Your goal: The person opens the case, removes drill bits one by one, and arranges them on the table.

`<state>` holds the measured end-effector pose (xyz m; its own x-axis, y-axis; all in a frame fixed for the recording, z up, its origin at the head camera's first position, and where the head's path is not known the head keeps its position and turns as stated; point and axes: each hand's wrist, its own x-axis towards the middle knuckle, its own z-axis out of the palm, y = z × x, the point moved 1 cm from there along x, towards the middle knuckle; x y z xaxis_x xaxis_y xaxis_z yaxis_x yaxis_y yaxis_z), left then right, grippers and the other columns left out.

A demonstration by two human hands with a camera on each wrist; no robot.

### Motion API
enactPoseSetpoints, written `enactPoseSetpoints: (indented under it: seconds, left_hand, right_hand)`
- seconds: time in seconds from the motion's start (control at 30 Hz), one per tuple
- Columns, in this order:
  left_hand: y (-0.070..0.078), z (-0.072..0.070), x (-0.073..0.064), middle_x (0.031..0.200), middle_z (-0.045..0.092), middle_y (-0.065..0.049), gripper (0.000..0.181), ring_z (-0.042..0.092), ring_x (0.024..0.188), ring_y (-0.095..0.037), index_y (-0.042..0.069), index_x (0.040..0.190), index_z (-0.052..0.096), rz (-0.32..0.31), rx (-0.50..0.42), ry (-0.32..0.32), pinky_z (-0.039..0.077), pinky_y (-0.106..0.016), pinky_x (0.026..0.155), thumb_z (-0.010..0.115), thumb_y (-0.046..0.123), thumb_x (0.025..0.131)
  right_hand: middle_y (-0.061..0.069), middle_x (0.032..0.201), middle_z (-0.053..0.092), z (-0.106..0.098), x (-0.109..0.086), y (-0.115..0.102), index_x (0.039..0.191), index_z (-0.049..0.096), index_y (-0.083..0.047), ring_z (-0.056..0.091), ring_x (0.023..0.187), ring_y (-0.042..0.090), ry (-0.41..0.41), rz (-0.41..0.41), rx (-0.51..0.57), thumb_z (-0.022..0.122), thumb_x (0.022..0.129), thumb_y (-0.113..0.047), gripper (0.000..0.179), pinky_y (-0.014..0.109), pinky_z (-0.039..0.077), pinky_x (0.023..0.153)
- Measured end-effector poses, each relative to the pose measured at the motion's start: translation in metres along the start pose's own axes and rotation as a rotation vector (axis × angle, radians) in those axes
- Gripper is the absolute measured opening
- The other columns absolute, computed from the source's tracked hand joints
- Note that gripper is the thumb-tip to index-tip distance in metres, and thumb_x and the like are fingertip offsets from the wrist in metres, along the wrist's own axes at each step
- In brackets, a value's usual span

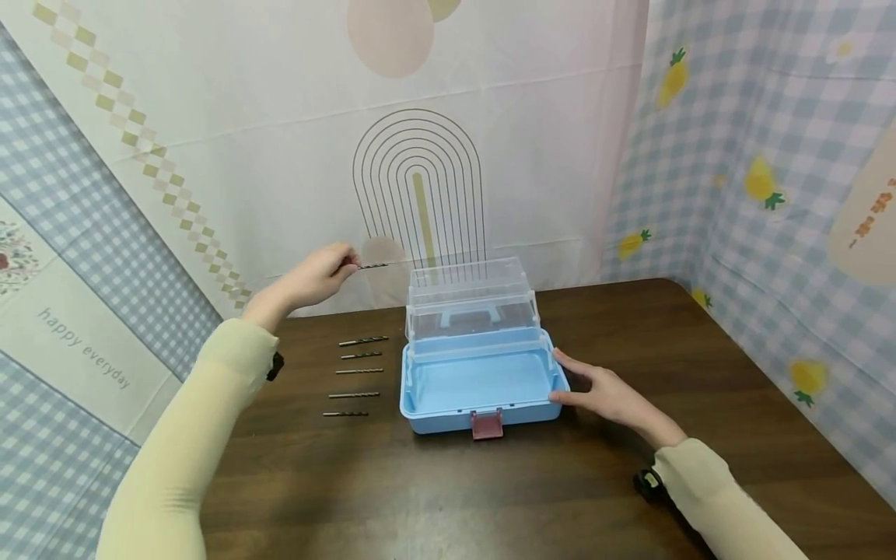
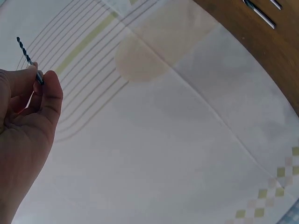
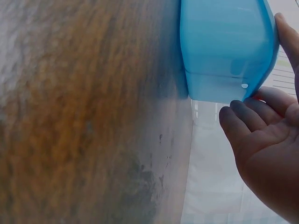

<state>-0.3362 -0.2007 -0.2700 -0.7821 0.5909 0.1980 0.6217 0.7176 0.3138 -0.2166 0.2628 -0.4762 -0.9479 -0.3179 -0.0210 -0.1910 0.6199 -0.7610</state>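
Observation:
High over the table's back edge, my left hand (image 1: 318, 276) pinches a thin dark drill bit (image 1: 373, 266) between thumb and fingertips. In the left wrist view that drill bit (image 2: 24, 52) points up and away, its fluted end free. A light blue toolbox (image 1: 483, 381) stands on the table, its transparent lid (image 1: 472, 292) raised at the back and its inside bare. At its right end my right hand (image 1: 605, 393) holds the rim, thumb near the front corner and fingers farther back. The right wrist view has the fingertips (image 3: 238, 114) at the corner of the blue wall.
Several drill bits (image 1: 359, 371) lie in a spaced column left of the toolbox on the dark wooden table (image 1: 448, 498). A pink latch (image 1: 487, 425) hangs open at the toolbox's front. Patterned cloth (image 1: 294, 155) stands close behind the table and along both sides.

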Motion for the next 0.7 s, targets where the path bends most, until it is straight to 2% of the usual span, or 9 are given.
enactPoseSetpoints:
  seconds: [0.17,0.3,0.43,0.7]
  left_hand:
    - [-0.001,-0.013,-0.020,0.105,0.060,-0.019,0.013,0.055,0.093,-0.031,-0.006,0.110,0.056,-0.014,0.012,0.017,0.046,-0.046,0.082,0.048,0.003,0.106]
    - [-0.005,-0.014,-0.032,0.104,0.061,-0.019,0.011,0.056,0.092,-0.030,-0.004,0.110,0.057,-0.001,0.032,0.022,0.046,-0.046,0.081,0.049,0.003,0.106]
    - [-0.010,-0.007,-0.042,0.103,0.061,-0.018,0.010,0.056,0.091,-0.029,-0.003,0.109,0.058,0.015,0.045,0.020,0.047,-0.045,0.081,0.050,0.002,0.105]
    - [-0.015,0.015,-0.058,0.099,0.062,-0.015,0.006,0.058,0.089,-0.027,-0.003,0.105,0.059,0.059,0.037,0.023,0.050,-0.045,0.080,0.054,-0.002,0.102]
  right_hand:
    - [0.015,0.164,0.023,0.000,0.000,0.000,0.161,0.027,-0.024,0.024,0.148,0.042,-0.002,-0.014,0.003,0.070,0.090,-0.056,0.089,0.067,0.030,0.110]
    - [0.015,0.164,0.023,-0.001,0.000,-0.001,0.161,0.026,-0.024,0.024,0.148,0.042,-0.003,-0.018,0.003,0.069,0.090,-0.056,0.089,0.068,0.030,0.110]
    - [0.015,0.164,0.023,-0.002,-0.001,-0.001,0.161,0.026,-0.024,0.024,0.148,0.042,-0.003,-0.009,0.000,0.070,0.090,-0.056,0.089,0.068,0.030,0.109]
    - [0.015,0.164,0.022,-0.001,-0.001,-0.001,0.161,0.025,-0.024,0.023,0.148,0.043,-0.008,-0.001,0.004,0.070,0.090,-0.056,0.089,0.069,0.029,0.109]
